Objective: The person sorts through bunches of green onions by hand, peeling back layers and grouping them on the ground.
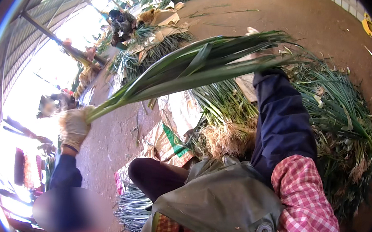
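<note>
My left hand [75, 127], in a pale work glove, is closed round the pale stem end of a bunch of leeks [176, 77]. The long green leaves stretch up and to the right, across in front of me. At their far end is my right hand [251, 55], mostly hidden by the leaves, with a fingertip showing above them; its grip cannot be made out. Below the held bunch, more leeks [230, 102] lie near my lap, their tangled, straw-coloured roots [227, 140] toward me.
A large heap of leeks [335, 103] lies to my right. White sacking with a green stripe [174, 139] is on the floor before my knee [155, 175]. More leeks [134, 207] lie at lower left. Farther off, a person [122, 25] sits beside other heaps [157, 46].
</note>
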Available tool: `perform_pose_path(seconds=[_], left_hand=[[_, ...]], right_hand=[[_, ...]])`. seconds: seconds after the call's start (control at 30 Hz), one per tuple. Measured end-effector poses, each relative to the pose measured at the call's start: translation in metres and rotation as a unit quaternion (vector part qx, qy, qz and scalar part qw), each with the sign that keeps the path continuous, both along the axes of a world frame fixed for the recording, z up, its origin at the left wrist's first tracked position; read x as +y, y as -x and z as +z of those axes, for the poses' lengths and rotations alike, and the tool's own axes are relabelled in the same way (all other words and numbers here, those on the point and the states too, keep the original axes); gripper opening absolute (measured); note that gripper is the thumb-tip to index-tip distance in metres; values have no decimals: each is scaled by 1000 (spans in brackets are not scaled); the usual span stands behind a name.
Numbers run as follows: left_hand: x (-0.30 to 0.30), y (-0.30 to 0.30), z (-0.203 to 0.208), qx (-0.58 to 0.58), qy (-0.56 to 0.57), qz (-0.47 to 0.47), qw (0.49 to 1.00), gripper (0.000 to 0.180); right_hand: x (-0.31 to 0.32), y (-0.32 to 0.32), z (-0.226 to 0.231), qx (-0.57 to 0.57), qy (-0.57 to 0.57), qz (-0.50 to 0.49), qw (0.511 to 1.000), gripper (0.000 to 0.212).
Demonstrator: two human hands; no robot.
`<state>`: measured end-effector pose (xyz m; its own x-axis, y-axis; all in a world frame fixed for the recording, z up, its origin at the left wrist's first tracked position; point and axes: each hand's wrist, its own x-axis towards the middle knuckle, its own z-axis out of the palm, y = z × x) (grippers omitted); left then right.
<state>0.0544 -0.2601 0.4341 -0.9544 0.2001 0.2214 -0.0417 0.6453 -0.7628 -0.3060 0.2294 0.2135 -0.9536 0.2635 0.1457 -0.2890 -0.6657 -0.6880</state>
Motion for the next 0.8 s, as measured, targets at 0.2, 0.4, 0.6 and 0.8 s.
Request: perform_pose_path(seconds=[0.2, 0.4, 0.6, 0.8], left_hand=[[-109, -16, 106, 246, 174, 9, 953, 18], [-55, -5, 202, 250, 270, -48, 929, 12], [-41, -2, 219, 248, 346, 12, 905, 16], [-56, -12, 223, 255, 326, -2, 910, 23]], right_hand=[[80, 38, -65, -171, -481, -73, 856, 28], [90, 49, -127, -230, -685, -5, 692, 29], [95, 64, -143, -261, -705, -72, 656, 29], [119, 50, -126, -371, -644, -128, 657, 31]])
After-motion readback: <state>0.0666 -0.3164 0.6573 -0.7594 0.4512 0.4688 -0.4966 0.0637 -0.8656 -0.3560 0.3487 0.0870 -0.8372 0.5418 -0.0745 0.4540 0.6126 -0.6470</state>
